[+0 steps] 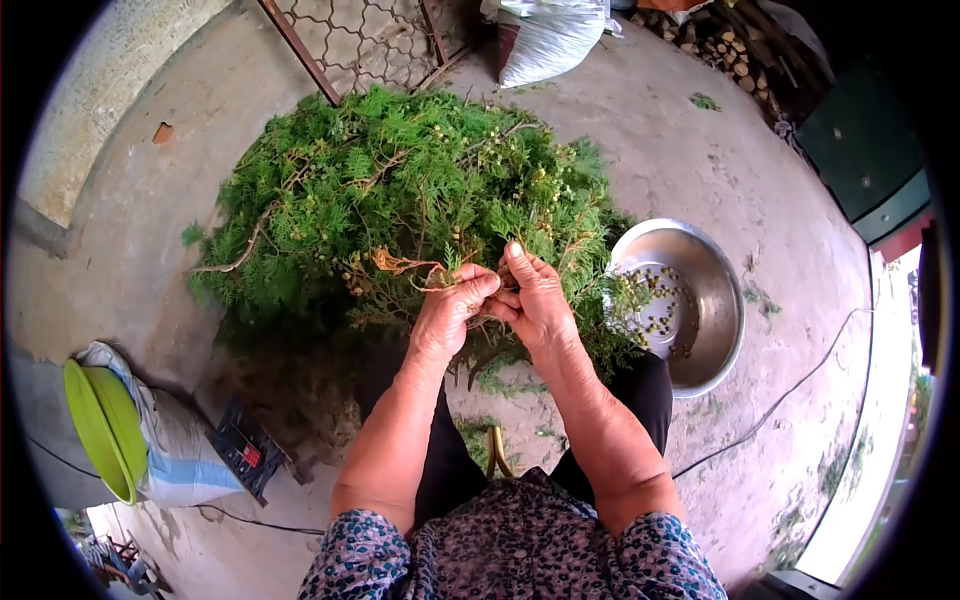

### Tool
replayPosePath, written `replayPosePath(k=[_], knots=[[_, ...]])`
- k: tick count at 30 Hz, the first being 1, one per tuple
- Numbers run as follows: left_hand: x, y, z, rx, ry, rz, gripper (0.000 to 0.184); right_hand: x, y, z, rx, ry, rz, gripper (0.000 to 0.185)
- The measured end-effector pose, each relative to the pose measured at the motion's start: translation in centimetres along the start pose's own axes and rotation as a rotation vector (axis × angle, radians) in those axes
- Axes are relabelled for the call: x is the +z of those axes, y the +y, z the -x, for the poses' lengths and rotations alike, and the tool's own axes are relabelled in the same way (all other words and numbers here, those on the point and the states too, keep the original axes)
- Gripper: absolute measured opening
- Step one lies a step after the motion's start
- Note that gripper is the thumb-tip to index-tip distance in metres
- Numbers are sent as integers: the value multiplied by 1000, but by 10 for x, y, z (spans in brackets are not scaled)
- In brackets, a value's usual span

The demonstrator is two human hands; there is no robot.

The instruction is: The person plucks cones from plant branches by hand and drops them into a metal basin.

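A large heap of green conifer branches [350, 190], dotted with small round cones, lies in front of my knees. Over its near edge my left hand [450, 312] is closed in a pinch on a thin conifer twig [425, 268] with a browned, dry end. Close beside it, fingertips nearly meeting, my right hand [540, 305] is also closed, thumb up, at the same twig; what lies between its fingers is mostly hidden. Just right of the heap stands a metal basin [722, 300] with many small greenish-brown cones [660, 300] on its bottom.
At left, a lime-green basin [95, 430] leans against a white sack [185, 455], beside a dark crate-like piece [248, 450]. A stuffed white sack [550, 40] and stacked firewood [740, 55] stand at the back. A cable [790, 390] crosses the concrete floor at right.
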State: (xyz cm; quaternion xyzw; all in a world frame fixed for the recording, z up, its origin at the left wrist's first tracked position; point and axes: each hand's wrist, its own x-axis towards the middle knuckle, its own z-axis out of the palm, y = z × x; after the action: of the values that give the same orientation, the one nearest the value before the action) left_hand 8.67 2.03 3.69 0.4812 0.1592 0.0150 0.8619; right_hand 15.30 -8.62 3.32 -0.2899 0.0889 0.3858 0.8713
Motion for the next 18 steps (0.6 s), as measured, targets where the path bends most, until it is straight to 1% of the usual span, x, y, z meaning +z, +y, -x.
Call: replayPosePath(k=[2,3,4,6,7,8,10,11,12,14,15,16,18], knots=[[-9,-8,-2,35,21,-116,15,0,0,2,-197,126,359,27],[-8,-10,0,47,40,-92,15,-1,-1,5,-184,132,428,27],[-4,-11,3,43,41,-91,15,-2,-1,7,-182,136,427,27],[4,-11,9,97,105,-223,14,-5,-2,6,-274,275,614,27],[9,-12,14,109,123,-198,14,-10,-5,1,-346,408,660,27],[4,-10,20,105,93,-223,13,-39,-16,-13,-374,404,561,27],[-1,-19,22,115,230,-120,13,-45,-28,0,-344,385,705,28],[0,-20,19,138,281,-105,11,-41,-27,5,-287,395,688,29],[0,-20,19,159,337,-93,9,-35,-27,14,-263,303,586,29],[-12,-23,16,159,297,-67,9,-28,-32,27,-237,230,393,31],[-12,-24,17,172,310,-18,11,-37,-38,29,-261,219,299,27],[-14,-24,20,188,328,29,13,-45,-48,33,-276,257,180,21],[-27,-28,23,130,360,160,14,-78,-70,36,-308,347,60,22]])
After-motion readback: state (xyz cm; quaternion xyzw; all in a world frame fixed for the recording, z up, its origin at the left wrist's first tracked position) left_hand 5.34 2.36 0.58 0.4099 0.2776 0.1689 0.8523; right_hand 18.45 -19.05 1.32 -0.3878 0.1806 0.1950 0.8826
